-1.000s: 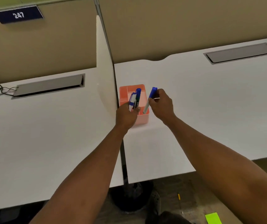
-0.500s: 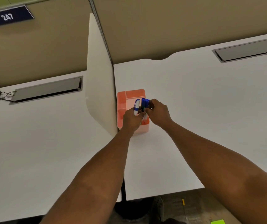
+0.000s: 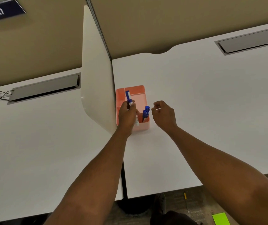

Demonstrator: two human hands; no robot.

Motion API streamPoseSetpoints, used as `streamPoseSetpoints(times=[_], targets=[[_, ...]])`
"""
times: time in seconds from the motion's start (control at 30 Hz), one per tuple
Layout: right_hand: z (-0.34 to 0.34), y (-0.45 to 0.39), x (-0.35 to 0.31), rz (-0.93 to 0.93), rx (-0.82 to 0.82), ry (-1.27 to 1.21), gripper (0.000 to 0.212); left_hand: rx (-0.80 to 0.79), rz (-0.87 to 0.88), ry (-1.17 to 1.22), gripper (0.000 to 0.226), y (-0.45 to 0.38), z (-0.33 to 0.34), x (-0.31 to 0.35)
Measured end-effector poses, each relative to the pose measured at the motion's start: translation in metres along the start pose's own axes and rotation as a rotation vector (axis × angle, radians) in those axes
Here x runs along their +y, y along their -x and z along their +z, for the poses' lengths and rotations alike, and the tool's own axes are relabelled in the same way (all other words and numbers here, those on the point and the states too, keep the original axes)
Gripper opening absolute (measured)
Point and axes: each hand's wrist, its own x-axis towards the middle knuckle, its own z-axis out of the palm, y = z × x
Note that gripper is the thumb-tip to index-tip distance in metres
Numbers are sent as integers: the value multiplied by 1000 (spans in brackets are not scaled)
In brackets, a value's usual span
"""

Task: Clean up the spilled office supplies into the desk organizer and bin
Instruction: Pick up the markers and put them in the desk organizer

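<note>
The pink desk organizer [image 3: 139,93] stood on the white desk [image 3: 195,98], hard against the cream divider panel [image 3: 96,88]. Two blue-capped pens [image 3: 146,112] already stood upright in its near right compartment — that much of the job looked done. The left hand [image 3: 127,115] was closed around a blue-capped marker [image 3: 129,99], held over the organizer's left side with the cap pointing away from the person and the white barrel running back through the fist; it was not yet in any compartment. The right hand [image 3: 163,113] hovered just beside the organizer's right wall, fingers loosely curled and half open, holding nothing.

What was left, by my reading: seat that marker, then go after the strays on the floor. A small yellow item [image 3: 185,196] — possibly a pencil, though it was too small to be sure — lay below the desk edge, and a bright green sticky pad [image 3: 221,218] sat at the bottom right. No bin was in view, so whatever belonged there could not be judged. The desk surface itself showed no other loose supplies.
</note>
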Motion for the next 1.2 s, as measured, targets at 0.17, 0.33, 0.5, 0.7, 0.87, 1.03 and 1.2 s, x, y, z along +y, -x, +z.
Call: streamPoseSetpoints(times=[0.17, 0.33, 0.5, 0.7, 0.87, 1.03, 1.2], targets=[[0, 11, 21, 46, 28, -5, 26, 58, 162, -119, 27, 5, 1, 4], [0, 15, 34, 54, 12, -13, 24, -11, 152, -342, 27, 6, 5, 2], [0, 21, 41, 51, -38, 4, 29, -104, 118, -423, 41, 8, 4, -7], [6, 33, 47, 91, -101, 31, 36, -71, 149, -529, 40, 28, -8, -15], [13, 51, 49, 53, -99, 42, 37, -48, 298, -613, 32, 57, -22, -28], [7, 81, 47, -26, -35, 74, 39, -126, 514, -876, 38, 85, -41, -42], [-7, 139, 47, -165, 35, 226, 46, -212, 514, -1071, 53, 125, -63, -49]])
